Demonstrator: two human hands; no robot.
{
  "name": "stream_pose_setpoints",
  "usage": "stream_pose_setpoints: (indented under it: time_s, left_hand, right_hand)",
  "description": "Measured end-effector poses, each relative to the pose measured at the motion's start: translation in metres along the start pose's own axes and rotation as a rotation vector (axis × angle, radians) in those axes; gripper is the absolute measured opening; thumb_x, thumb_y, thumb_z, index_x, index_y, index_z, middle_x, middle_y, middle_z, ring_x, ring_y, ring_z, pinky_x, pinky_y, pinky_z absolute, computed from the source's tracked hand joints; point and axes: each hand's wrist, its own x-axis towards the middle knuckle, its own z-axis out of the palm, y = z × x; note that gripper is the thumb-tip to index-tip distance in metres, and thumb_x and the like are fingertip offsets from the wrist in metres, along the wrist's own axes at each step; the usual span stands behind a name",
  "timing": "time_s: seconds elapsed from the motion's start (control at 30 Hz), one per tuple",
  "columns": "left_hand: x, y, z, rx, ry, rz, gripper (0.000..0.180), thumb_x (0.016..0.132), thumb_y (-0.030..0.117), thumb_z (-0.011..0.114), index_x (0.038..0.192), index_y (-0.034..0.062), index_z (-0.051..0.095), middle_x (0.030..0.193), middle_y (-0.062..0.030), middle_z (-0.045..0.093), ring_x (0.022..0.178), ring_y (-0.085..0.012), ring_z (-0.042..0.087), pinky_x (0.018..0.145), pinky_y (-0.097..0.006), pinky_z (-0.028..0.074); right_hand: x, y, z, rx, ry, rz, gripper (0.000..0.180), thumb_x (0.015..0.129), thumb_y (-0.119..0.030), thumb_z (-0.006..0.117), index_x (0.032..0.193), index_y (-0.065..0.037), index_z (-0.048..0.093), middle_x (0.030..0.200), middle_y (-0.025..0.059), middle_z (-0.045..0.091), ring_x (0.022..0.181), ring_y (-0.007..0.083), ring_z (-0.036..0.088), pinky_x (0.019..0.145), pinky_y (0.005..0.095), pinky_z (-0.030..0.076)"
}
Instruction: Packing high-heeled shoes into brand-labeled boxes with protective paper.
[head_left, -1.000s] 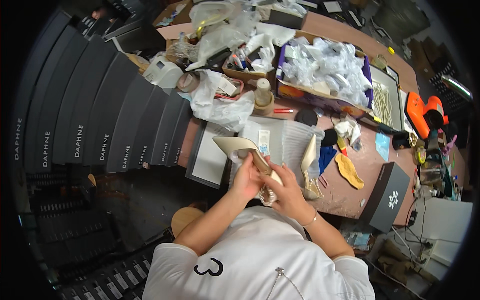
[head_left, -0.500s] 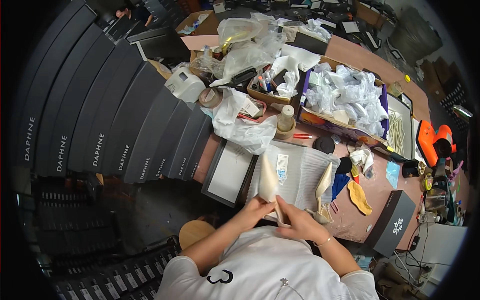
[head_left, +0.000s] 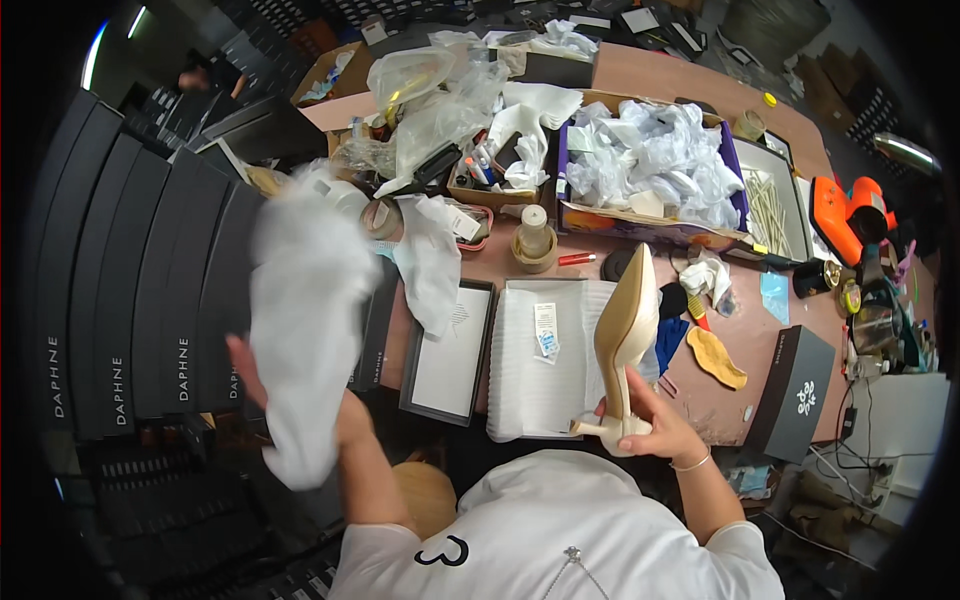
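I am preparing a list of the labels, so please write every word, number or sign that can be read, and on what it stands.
I cannot copy wording; this is where it stands:
Dark boxes at left: pale lettering, readable.
Dark box at right: white lettering, readable.
White tag: print too small to read.
White shirt: a black curved sign.
Shoe in the right hand: no print visible.
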Motion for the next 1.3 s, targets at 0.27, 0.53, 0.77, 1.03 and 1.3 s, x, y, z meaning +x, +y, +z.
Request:
stream_pose_setpoints:
  time_s: [0.27, 0.53, 0.77, 1.03, 1.3]
  left_hand:
    - [0.002, 0.022, 0.03, -0.687, -0.153, -0.607, 0.021, 0.092, 0.003, 0.046, 0.107, -0.0055, 0.059, 0.09, -0.0092, 0.066, 0.086, -0.014, 0.061, 0.075, -0.025, 0.047]
    - [-0.055, -0.093, 0.132, -0.357, 0.022, -0.94, 0.048, 0.087, 0.013, 0.055, 0.132, 0.0012, 0.042, 0.118, -0.0231, 0.053, 0.107, -0.0347, 0.054, 0.092, -0.038, 0.043]
    - [-0.108, 0.072, 0.12, 0.108, -0.239, -0.327, 0.066, 0.076, 0.018, 0.071, 0.134, 0.0041, 0.041, 0.132, -0.0245, 0.043, 0.123, -0.0409, 0.04, 0.106, -0.051, 0.028]
    - [-0.062, 0.023, 0.107, -0.202, 0.035, -0.554, 0.013, 0.082, 0.01, 0.063, 0.091, 0.0011, 0.063, 0.092, -0.0113, 0.06, 0.09, -0.0306, 0.056, 0.08, -0.041, 0.043]
    - [-0.041, 0.074, 0.027, -0.129, 0.13, -0.116, 0.015, 0.079, 0.0, 0.062, 0.094, 0.0037, 0.063, 0.081, -0.0129, 0.059, 0.073, -0.0345, 0.058, 0.064, -0.041, 0.048]
  right_hand:
    - [-0.015, -0.005, -0.017, 0.107, 0.026, -0.06, 0.104, 0.072, -0.016, 0.075, 0.152, -0.011, 0.009, 0.116, 0.0149, 0.056, 0.111, 0.0222, 0.054, 0.095, 0.0355, 0.042]
    - [-0.018, 0.019, -0.003, 0.009, -0.036, 0.038, 0.103, 0.071, -0.017, 0.073, 0.151, -0.008, 0.009, 0.115, 0.0151, 0.057, 0.11, 0.0236, 0.055, 0.095, 0.0353, 0.042]
    - [-0.033, 0.03, -0.004, 0.137, -0.025, 0.17, 0.103, 0.072, -0.025, 0.072, 0.151, -0.006, 0.01, 0.114, 0.0159, 0.058, 0.11, 0.024, 0.056, 0.095, 0.0346, 0.042]
    - [-0.023, 0.005, -0.01, 0.513, -0.466, 0.315, 0.099, 0.072, -0.029, 0.072, 0.148, 0.002, 0.017, 0.119, 0.0174, 0.056, 0.111, 0.0242, 0.055, 0.095, 0.0349, 0.042]
    - [0.103, -0.003, 0.045, 0.563, -0.609, 0.332, 0.074, 0.086, -0.032, 0.061, 0.144, -0.003, 0.026, 0.102, 0.0177, 0.062, 0.076, 0.0227, 0.064, 0.049, 0.0274, 0.053]
